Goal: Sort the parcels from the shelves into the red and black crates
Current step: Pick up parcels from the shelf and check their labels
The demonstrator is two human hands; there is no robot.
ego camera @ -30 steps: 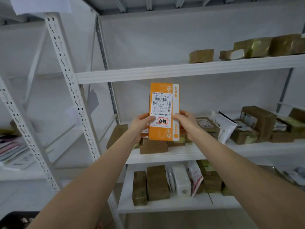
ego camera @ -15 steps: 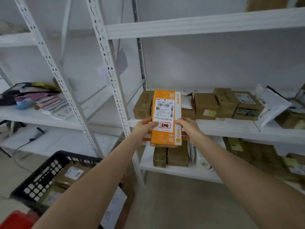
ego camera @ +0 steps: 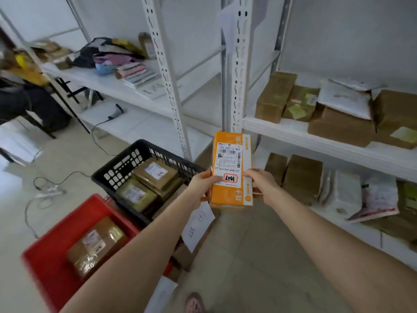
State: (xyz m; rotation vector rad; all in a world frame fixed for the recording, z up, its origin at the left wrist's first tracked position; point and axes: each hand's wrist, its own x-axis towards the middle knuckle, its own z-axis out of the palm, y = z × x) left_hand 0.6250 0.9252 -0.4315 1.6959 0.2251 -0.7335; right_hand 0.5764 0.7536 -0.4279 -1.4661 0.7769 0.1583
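Note:
I hold an orange parcel (ego camera: 232, 161) with a white shipping label upright in front of me. My left hand (ego camera: 202, 186) grips its lower left edge and my right hand (ego camera: 261, 185) grips its lower right edge. Below and to the left on the floor stands the black crate (ego camera: 117, 170) with several brown taped parcels inside. Nearer to me sits the red crate (ego camera: 52, 265), holding one brown parcel (ego camera: 97, 245). Brown and white parcels (ego camera: 316, 105) fill the shelves on the right.
White metal shelf uprights (ego camera: 237, 71) stand just behind the orange parcel. The left shelf (ego camera: 117, 86) carries books, bags and clutter. Cables (ego camera: 56, 188) trail over the floor on the left. Paper sheets (ego camera: 198, 227) and a cardboard box lie by the crates. A foot (ego camera: 194, 302) shows at the bottom.
The view has swung down and left from the shelves to the floor; both crates are now in sight. The orange parcel stays held in both hands, lowered from shelf height.

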